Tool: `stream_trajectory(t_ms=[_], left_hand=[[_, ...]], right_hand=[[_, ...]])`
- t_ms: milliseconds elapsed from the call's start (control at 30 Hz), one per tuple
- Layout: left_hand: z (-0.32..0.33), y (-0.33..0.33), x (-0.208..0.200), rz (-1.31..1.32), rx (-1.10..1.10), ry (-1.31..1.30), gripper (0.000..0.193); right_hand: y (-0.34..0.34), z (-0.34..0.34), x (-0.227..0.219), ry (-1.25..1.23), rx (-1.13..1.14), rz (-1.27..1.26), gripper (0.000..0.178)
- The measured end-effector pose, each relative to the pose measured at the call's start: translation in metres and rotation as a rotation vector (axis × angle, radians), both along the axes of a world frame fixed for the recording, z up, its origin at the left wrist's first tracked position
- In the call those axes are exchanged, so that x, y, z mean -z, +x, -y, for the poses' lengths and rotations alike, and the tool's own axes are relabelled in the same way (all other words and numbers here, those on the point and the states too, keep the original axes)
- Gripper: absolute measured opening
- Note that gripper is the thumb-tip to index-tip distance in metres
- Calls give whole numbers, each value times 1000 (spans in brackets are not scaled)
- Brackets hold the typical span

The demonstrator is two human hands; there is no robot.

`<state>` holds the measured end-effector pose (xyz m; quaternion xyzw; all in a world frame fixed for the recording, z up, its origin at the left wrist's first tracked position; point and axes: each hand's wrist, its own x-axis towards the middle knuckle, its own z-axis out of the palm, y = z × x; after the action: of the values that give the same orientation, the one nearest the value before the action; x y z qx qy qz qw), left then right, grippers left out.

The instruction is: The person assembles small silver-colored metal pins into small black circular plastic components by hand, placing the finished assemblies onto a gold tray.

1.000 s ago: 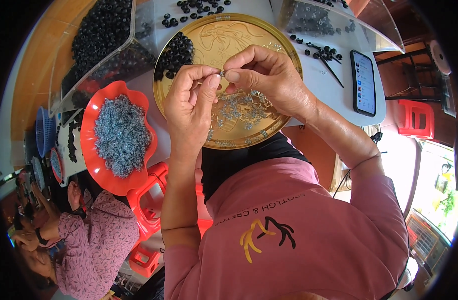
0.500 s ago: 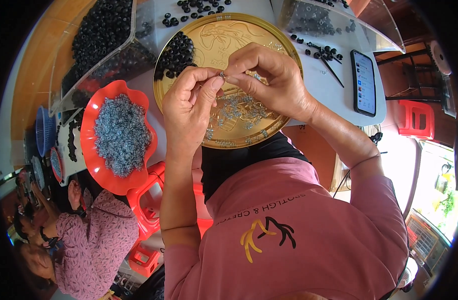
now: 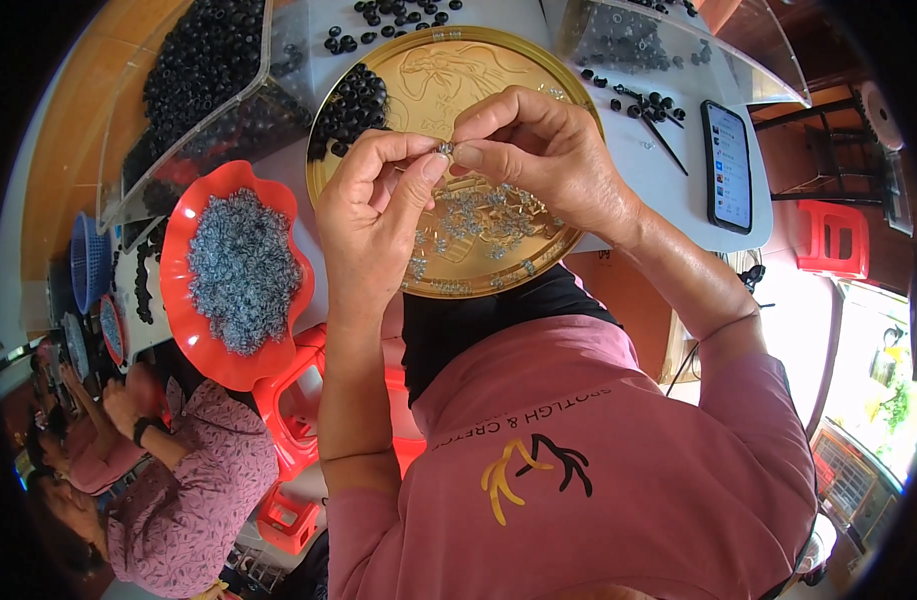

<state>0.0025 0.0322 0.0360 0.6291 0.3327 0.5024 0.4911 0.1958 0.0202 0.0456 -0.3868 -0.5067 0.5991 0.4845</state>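
Over the round gold tray, my left hand and my right hand meet fingertip to fingertip. Both pinch a tiny silvery piece from opposite sides; fingers partly cover it, and its exact kind is too small to tell. Below my hands, many small clear-grey, spring-like pieces lie scattered on the tray. A heap of round black bead-like parts sits at the tray's left edge, beyond my left hand. The tray's near rim rests by my lap.
Left of the tray stands a wavy-edged red bowl heaped with grey pieces. Clear bins of black parts flank the tray's far side. At right lie a black thin tool and a phone. Another person sits at lower left.
My hands stay over the tray with the tiny piece, shifting only slightly; the right fingers and thumb have changed their pinch a little. The person at left has moved their arms.
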Motion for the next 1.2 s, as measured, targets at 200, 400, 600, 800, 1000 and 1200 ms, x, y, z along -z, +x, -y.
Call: stream_trajectory(t_ms=[200,400,600,800,1000,1200], left_hand=[[7,2,-11,-27,-3,-167,9],[4,4,-2,-115,-104,34,10],[1,1,-4,-72,-47,137,14],[-1,-1,-6,3,43,146,17],[-1,-4,-7,-3,67,59,20],[-5,-6,-3,-4,103,110,17]], right_hand=[[3,-6,9,715,136,478,14],[-7,1,6,18,101,19,15],[5,-4,1,-389,-175,-462,18],[9,-6,-2,-479,-298,-569,20],[9,-6,0,-334,-180,-378,13],[10,-8,4,-327,-186,-357,14]])
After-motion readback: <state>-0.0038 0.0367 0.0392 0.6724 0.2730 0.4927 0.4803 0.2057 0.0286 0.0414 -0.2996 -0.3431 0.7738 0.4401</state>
